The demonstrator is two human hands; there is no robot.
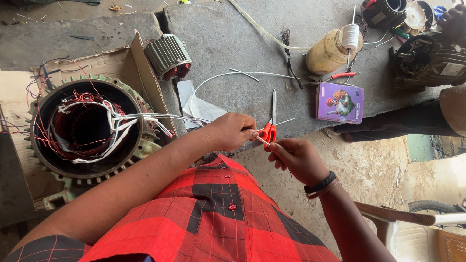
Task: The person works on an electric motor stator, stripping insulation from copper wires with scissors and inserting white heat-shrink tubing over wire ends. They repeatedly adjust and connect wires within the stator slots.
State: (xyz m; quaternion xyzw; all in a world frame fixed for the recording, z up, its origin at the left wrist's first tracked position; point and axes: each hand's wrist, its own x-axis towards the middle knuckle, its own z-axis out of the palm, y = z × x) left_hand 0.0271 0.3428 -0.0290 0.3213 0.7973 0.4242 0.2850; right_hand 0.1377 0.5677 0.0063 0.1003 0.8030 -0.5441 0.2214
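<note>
My left hand [232, 131] and my right hand [296, 157] meet over the edge of a concrete slab [239, 34]. Between their fingertips they pinch a thin white sleeve piece [262, 141]. Orange-handled scissors [270, 122] lie on the slab just behind my fingers, blades pointing away from me. To my left stands a large motor stator [85, 130] with copper windings and white sleeved leads that run towards my left hand. I wear a red checked shirt.
A small finned motor housing [167, 55], white paper sheets [199, 110], a purple box [339, 102], a yellowish jug with a spool of white thread [335, 48] and motor parts [434, 57] sit on the slab. Another person's hand [458, 19] is at the top right. A chair [436, 240] stands at the right.
</note>
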